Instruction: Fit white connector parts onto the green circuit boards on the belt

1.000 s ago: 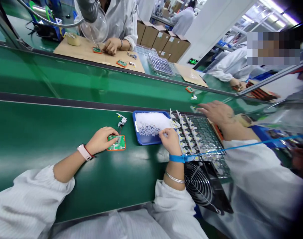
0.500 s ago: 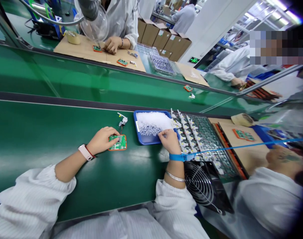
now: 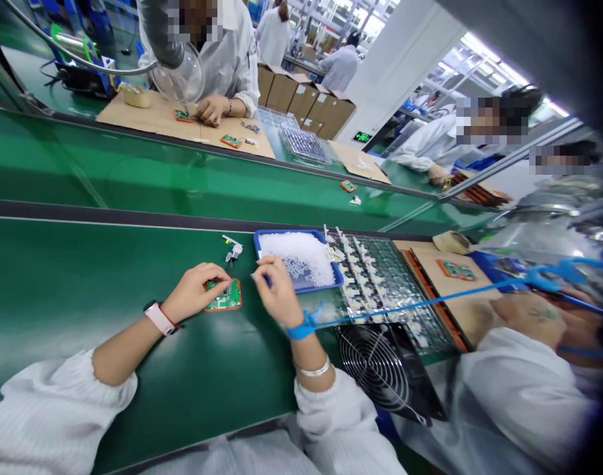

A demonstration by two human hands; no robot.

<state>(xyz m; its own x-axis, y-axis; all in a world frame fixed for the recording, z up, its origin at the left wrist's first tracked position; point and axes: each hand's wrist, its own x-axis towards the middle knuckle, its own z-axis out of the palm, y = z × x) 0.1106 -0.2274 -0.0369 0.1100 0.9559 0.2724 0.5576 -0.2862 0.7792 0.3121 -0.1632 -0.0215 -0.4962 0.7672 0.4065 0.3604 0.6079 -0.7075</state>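
As I watch through the head camera, the orange-edged green circuit board (image 3: 224, 296) lies flat on the green workbench (image 3: 84, 277), just in front of the person's left hand (image 3: 195, 291), which is half closed, its fingers (image 3: 217, 278) curled down onto the board's upper edge and holding it in place. A thin wire runs up from the board to a small white connector (image 3: 233, 249) lying close by. The right hand (image 3: 278, 292) is closed to a pinch around a small blue item (image 3: 266, 281), too small for me to identify, and sits just beside the left rim of a blue tray (image 3: 301, 231) heaped with white plastic pieces (image 3: 294, 254). Next to that tray lies a clear plastic tray (image 3: 375, 277) set with rows of white parts, and below it a black fan guard (image 3: 385, 373). Further right, another person's hand (image 3: 526, 315) rests by a cardboard sheet (image 3: 450, 290) carrying green boards (image 3: 454, 269), while across the belt a co-worker's hands (image 3: 211, 109) work beneath a clear magnifier dome (image 3: 177, 78)
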